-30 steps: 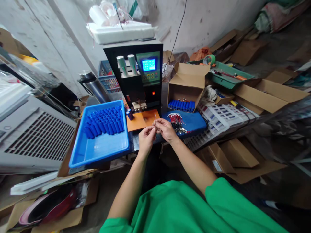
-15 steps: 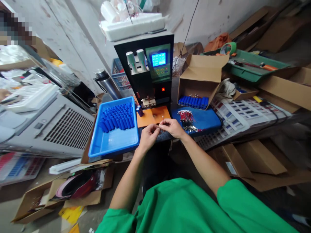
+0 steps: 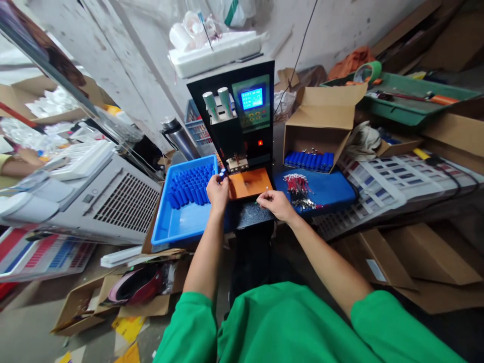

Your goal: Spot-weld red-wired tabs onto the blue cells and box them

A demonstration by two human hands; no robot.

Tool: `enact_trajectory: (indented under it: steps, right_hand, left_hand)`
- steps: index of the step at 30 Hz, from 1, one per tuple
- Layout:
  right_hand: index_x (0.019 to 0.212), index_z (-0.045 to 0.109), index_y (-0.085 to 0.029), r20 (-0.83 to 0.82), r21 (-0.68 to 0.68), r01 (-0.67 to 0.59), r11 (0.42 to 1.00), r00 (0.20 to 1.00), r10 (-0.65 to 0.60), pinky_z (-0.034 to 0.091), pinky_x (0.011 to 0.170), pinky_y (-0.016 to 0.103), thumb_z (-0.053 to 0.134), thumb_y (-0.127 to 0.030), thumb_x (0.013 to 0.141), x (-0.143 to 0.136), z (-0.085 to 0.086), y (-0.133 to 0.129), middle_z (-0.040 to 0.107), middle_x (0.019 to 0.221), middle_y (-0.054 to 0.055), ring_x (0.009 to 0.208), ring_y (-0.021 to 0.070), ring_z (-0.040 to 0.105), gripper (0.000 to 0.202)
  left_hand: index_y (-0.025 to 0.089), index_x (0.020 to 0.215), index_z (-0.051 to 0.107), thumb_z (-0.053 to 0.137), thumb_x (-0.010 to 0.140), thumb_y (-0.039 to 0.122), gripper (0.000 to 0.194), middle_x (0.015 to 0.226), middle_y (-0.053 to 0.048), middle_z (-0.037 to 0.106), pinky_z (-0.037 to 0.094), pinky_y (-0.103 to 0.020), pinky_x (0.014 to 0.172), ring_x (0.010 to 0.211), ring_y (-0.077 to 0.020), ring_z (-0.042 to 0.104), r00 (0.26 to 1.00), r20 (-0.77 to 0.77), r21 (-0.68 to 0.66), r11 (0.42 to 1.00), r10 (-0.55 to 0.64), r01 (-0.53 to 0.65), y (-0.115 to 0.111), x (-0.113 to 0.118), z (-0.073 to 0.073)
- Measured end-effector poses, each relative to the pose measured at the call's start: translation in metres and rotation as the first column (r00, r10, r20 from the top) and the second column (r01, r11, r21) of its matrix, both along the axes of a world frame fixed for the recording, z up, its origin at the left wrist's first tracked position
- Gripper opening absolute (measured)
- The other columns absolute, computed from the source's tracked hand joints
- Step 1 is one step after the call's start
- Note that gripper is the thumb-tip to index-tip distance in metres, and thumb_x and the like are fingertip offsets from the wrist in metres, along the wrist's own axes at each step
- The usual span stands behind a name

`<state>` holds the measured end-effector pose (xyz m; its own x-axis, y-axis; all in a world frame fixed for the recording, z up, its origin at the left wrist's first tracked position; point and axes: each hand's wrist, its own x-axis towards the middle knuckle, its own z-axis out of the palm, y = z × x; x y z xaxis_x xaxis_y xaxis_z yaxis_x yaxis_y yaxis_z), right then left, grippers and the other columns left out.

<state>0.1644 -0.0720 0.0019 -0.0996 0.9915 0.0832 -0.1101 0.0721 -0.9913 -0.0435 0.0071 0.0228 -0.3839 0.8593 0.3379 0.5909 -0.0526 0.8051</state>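
My left hand [image 3: 218,193] is at the right rim of a blue tray [image 3: 181,228], its fingers closed on a blue cylindrical battery cell [image 3: 223,174] beside the spot welder [image 3: 245,143]. Most of that cell is hidden by the fingers. Over the table's front edge, my right hand [image 3: 278,203] pinches a thin wire lead; a small white tip shows above the fingers. Rows of blue cells [image 3: 192,184] stand in the tray. Under the welder's electrodes [image 3: 237,162] lies an orange plate [image 3: 250,183].
Red and black wire leads [image 3: 298,187] lie on a blue pad [image 3: 328,190] at right. Behind them, an open cardboard box [image 3: 319,118] holds blue cells with leads. A steel flask [image 3: 179,136] stands behind the tray. At far left another person's arm [image 3: 22,164] shows.
My hands have parted. The left one has moved left and away from me to the battery cell by the welder; the right keeps its pinch on the lead. The view has shifted slightly.
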Motion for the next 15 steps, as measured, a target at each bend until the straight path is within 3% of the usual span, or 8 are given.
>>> enact_trajectory:
  steps: [5,9,15]
  right_hand:
    - [0.072,0.067,-0.018,-0.086,-0.048,0.071,0.996,0.993,-0.075,0.048,0.065,0.031,0.081,-0.048,0.068,0.002,0.0,0.011,0.065,0.064,0.001,0.061,0.0146,0.059,0.033]
    - [0.075,0.066,-0.018,-0.176,-0.042,0.156,0.987,0.971,-0.161,0.05,0.068,0.03,0.08,-0.052,0.067,-0.006,0.003,0.034,0.066,0.069,0.001,0.065,0.014,0.059,0.037]
    - [0.075,0.066,-0.018,-0.255,-0.111,0.196,0.974,0.942,-0.218,0.051,0.07,0.028,0.081,-0.053,0.065,-0.024,0.008,0.074,0.068,0.074,0.002,0.071,0.0139,0.061,0.039]
  left_hand:
    - [0.02,0.088,0.066,0.067,0.08,0.027,0.01,0.076,-0.001,0.066,0.043,-0.027,0.068,0.067,-0.0143,0.057,0.975,0.07,0.012,0.977,-0.211,0.211,-0.02,0.017,-0.004]
    - [0.02,0.093,0.066,0.069,0.08,0.028,0.015,0.082,-0.001,0.067,0.046,-0.026,0.071,0.071,-0.0145,0.059,0.915,0.16,0.05,0.929,-0.369,0.366,-0.016,0.036,-0.009]
    - [0.019,0.105,0.065,0.066,0.084,0.03,0.024,0.088,-0.002,0.068,0.047,-0.027,0.078,0.078,-0.0155,0.061,0.911,0.183,0.049,0.929,-0.37,0.367,-0.008,0.046,-0.019]
